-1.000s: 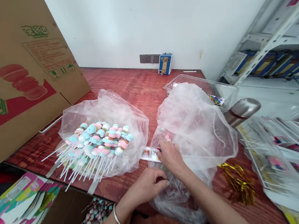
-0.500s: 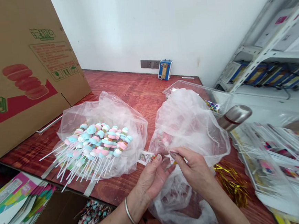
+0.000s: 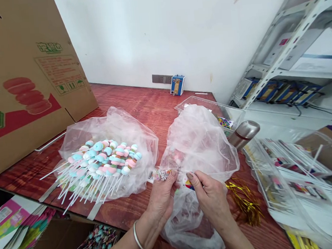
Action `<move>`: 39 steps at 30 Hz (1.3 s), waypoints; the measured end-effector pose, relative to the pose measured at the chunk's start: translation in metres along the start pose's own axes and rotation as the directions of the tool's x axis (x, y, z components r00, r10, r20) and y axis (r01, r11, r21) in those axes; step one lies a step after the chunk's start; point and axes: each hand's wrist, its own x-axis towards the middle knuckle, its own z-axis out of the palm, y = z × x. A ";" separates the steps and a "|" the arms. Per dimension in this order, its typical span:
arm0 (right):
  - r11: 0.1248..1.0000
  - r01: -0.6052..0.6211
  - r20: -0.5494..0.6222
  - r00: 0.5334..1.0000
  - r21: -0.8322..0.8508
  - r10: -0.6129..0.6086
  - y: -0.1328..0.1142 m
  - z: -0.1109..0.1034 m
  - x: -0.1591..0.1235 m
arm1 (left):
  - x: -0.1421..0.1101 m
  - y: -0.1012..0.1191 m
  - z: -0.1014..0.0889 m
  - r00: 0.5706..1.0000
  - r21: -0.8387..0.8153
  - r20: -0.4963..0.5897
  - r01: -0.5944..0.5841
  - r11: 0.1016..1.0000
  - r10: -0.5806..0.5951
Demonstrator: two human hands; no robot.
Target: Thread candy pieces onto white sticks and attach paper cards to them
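Observation:
My left hand (image 3: 160,199), with a silver bangle on its wrist, has thumb and fingers pressed together; what they hold is hidden. Just past its fingertips lies a white printed strip (image 3: 160,175). Beside it my right hand (image 3: 213,195) pinches a small printed card (image 3: 187,182) with red, yellow and blue on it. Both hands are over the near edge of a clear plastic bag (image 3: 200,137), where pink items show dimly. To the left, a pile of marshmallow skewers (image 3: 108,159) on white sticks rests on another clear bag (image 3: 137,130).
A big cardboard box (image 3: 23,101) stands at the left. Gold metallic tinsel (image 3: 247,202), a steel flask (image 3: 244,133) and a clear tray (image 3: 210,105) are at the right. A bin of printed cards (image 3: 297,183) stands beyond. Below the table edge is an open carton (image 3: 60,240).
My right hand has lifted back from the bag and now pinches the small card. My left hand has moved up beside it, its fingers closing. The view has turned slightly right.

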 end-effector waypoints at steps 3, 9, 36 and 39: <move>0.994 0.094 -0.014 0.995 -0.055 -0.095 -0.001 0.001 0.001 | 0.003 -0.002 -0.004 0.989 -0.060 0.107 0.110 0.992 -0.104; 0.977 -0.036 -0.024 0.999 0.212 0.042 -0.004 -0.007 -0.006 | 0.012 -0.002 -0.014 0.976 -0.287 0.042 0.215 0.934 -0.212; 0.480 -0.723 0.824 0.566 0.497 0.000 -0.128 0.139 0.001 | -0.083 0.175 -0.131 0.780 0.039 -0.202 -0.598 0.801 0.592; 0.511 -0.712 0.803 0.592 0.481 0.069 -0.141 0.169 0.001 | -0.086 0.180 -0.145 0.763 0.022 -0.269 -0.605 0.796 0.587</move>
